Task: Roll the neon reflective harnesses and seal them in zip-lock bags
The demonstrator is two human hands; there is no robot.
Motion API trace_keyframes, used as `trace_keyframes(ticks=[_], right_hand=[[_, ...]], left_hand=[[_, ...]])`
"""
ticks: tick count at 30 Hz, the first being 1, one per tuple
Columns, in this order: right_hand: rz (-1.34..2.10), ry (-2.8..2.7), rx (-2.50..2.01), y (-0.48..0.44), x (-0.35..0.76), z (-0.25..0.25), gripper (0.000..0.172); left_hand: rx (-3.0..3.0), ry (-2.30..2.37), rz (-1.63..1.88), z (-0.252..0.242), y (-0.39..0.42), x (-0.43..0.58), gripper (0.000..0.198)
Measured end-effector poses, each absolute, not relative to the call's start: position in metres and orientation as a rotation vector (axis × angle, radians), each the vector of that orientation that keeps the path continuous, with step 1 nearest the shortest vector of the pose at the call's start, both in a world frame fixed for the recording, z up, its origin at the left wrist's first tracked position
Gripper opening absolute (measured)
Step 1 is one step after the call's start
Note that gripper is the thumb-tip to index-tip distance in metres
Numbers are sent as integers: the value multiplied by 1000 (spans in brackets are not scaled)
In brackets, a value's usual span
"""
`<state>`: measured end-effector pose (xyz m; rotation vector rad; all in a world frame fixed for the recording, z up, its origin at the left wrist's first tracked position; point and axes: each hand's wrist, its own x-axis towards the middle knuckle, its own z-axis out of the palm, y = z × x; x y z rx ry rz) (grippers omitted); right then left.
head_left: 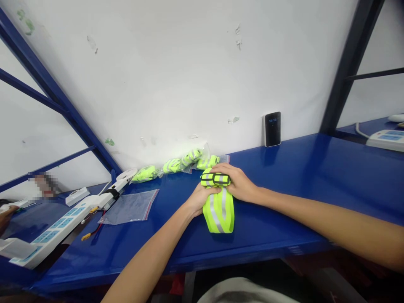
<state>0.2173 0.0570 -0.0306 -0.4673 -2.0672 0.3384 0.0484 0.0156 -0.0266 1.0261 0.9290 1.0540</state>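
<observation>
A neon-yellow reflective vest (219, 212) with silver stripes is partly rolled up over the blue table. Its rolled end, edged with black trim, sits between my two hands, while the flat tail hangs toward the table's front edge. My left hand (202, 197) grips the vest from the left, thumb across it just below the roll. From the right, my right hand (237, 180) is wrapped over the roll, its fingers bent across the top. To the left lies a flat clear zip bag (132, 206) with nothing visible inside.
Several bagged yellow bundles (172, 166) line the wall. A dark-screened device (272, 129) leans against it at the right. A long white power strip (59, 227), a white fan (126, 174) and a yellow-ended cable (86, 236) occupy the left. Another person's hand (8, 216) shows at the far left.
</observation>
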Motion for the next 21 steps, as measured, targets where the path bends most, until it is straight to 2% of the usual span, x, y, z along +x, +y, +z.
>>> trace_keyframes(ticks=[12,17,21], right_hand=[[444,-2147,-486,57,222,-25,41],[545,-2303,-475,49,228,-14,47],[562,-2242,-561,49,225,-13,37]], left_hand=[[978,1017,1101,-31,19,50,37],[956,1005,1131,-33,21,46,41],[965,978,1159,-34,20,47,42]])
